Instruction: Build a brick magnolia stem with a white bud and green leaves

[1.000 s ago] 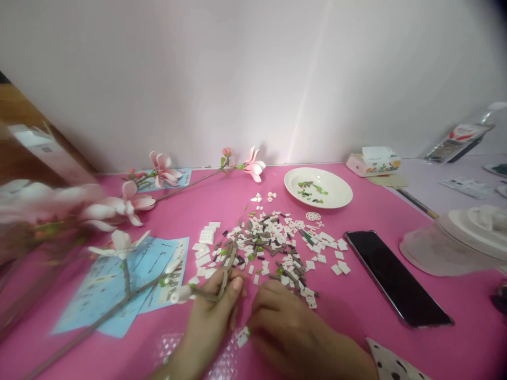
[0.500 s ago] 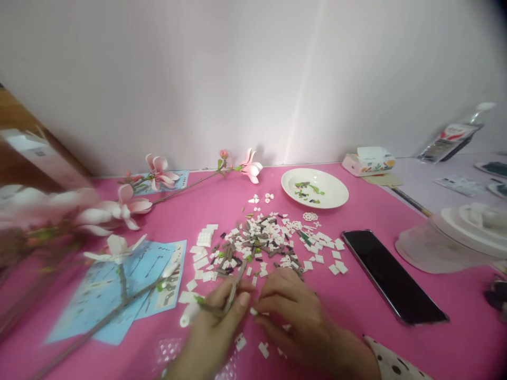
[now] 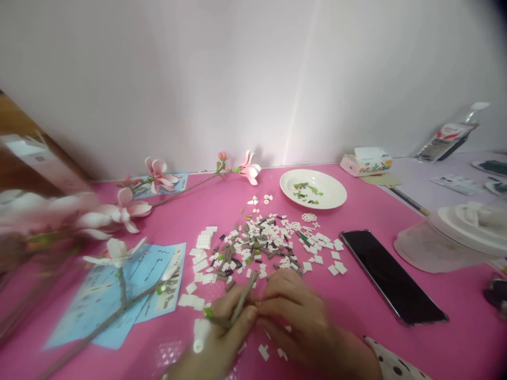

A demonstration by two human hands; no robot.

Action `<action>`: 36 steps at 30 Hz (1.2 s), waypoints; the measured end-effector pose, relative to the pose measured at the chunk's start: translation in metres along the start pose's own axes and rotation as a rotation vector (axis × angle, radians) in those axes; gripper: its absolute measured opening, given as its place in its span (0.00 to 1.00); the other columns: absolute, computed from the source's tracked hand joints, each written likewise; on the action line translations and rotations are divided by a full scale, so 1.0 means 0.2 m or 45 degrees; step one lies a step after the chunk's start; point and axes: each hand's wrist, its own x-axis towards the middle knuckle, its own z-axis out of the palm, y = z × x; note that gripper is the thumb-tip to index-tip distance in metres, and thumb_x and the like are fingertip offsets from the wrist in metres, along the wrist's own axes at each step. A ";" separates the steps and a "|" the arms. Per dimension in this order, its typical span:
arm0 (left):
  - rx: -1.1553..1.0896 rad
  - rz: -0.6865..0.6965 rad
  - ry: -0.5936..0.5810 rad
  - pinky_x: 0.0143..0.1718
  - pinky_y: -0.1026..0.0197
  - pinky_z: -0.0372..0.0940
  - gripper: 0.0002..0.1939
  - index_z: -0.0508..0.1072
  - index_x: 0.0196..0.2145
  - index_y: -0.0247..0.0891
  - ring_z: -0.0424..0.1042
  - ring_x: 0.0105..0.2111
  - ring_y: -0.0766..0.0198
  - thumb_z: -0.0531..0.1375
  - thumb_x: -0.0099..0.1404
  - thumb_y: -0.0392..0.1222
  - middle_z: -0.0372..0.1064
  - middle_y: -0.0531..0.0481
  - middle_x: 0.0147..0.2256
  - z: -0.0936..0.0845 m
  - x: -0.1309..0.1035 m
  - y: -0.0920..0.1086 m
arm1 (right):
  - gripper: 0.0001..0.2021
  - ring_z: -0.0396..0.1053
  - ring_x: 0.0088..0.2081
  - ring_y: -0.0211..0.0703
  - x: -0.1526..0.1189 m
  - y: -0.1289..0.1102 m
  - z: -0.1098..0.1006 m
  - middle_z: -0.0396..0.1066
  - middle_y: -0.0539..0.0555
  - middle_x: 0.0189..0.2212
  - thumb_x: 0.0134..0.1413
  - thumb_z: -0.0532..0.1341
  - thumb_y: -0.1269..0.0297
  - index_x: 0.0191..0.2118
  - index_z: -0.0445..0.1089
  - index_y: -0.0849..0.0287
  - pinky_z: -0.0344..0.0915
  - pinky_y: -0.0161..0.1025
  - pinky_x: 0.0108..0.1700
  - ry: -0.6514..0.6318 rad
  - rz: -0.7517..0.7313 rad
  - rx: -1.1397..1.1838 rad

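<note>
My left hand [image 3: 222, 330] is closed around a grey-brown toy-brick branch [image 3: 244, 295], whose tip points up and away. A green leaf piece [image 3: 208, 312] shows at its lower left end. Against the left fingertips, my right hand [image 3: 295, 309] is pinched closed; whatever its fingers hold is hidden. Just beyond both hands lies a pile of small white, grey and green building pieces [image 3: 257, 237]. Left of the hands, a second brick branch with a white flower [image 3: 118, 250] lies across blue instruction sheets [image 3: 114, 295].
Pink magnolia flowers [image 3: 158, 177] lie at the back left, with larger blurred ones in front. A white plate [image 3: 336, 200] holds a few green pieces. To the right are a black phone [image 3: 390, 274], a lidded plastic tub [image 3: 423, 248], a tissue pack [image 3: 366, 162] and a bottle [image 3: 447, 140].
The branch in my left hand has turned slightly and shifted right. My right fingertips have closed in against the left ones, and the small white piece seen at them is now hidden.
</note>
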 end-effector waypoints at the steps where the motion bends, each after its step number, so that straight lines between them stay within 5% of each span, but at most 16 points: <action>1: 0.041 0.006 -0.049 0.36 0.61 0.66 0.07 0.76 0.38 0.48 0.70 0.35 0.56 0.60 0.63 0.46 0.72 0.52 0.31 0.00 0.00 0.01 | 0.09 0.65 0.35 0.42 0.00 0.00 0.00 0.72 0.52 0.31 0.53 0.60 0.79 0.36 0.69 0.59 0.66 0.43 0.38 0.007 0.003 0.006; 5: 0.035 -0.003 -0.138 0.30 0.63 0.62 0.07 0.72 0.31 0.44 0.65 0.28 0.61 0.58 0.65 0.46 0.66 0.53 0.27 0.01 0.01 0.03 | 0.07 0.67 0.35 0.42 0.01 0.00 0.00 0.72 0.53 0.31 0.53 0.61 0.79 0.35 0.70 0.59 0.67 0.42 0.39 0.057 0.032 0.041; 11: -0.431 -0.156 -0.187 0.16 0.68 0.44 0.14 0.68 0.31 0.40 0.44 0.13 0.72 0.60 0.61 0.54 0.50 0.64 0.13 0.05 0.04 0.06 | 0.11 0.70 0.36 0.42 0.00 0.01 -0.02 0.73 0.54 0.32 0.53 0.58 0.80 0.37 0.72 0.59 0.69 0.40 0.39 0.120 0.174 0.153; 19: -0.459 -0.152 -0.185 0.16 0.67 0.43 0.18 0.66 0.30 0.39 0.44 0.12 0.73 0.59 0.60 0.58 0.48 0.66 0.12 0.05 0.05 0.07 | 0.11 0.71 0.34 0.39 -0.01 0.03 0.00 0.73 0.51 0.30 0.55 0.59 0.78 0.37 0.73 0.56 0.68 0.36 0.36 0.123 0.345 0.304; 27: -0.387 -0.136 -0.168 0.16 0.67 0.43 0.18 0.65 0.27 0.39 0.45 0.12 0.73 0.57 0.63 0.56 0.49 0.65 0.11 0.04 0.04 0.04 | 0.09 0.70 0.34 0.39 0.01 -0.01 -0.02 0.72 0.51 0.30 0.55 0.59 0.78 0.33 0.73 0.57 0.68 0.35 0.36 0.023 0.359 0.282; 36: -0.452 -0.150 -0.191 0.15 0.69 0.44 0.18 0.64 0.26 0.39 0.46 0.11 0.74 0.59 0.61 0.57 0.49 0.65 0.10 0.05 0.05 0.05 | 0.09 0.70 0.33 0.38 -0.01 0.00 0.00 0.72 0.50 0.29 0.54 0.60 0.79 0.34 0.72 0.57 0.67 0.34 0.35 0.089 0.362 0.305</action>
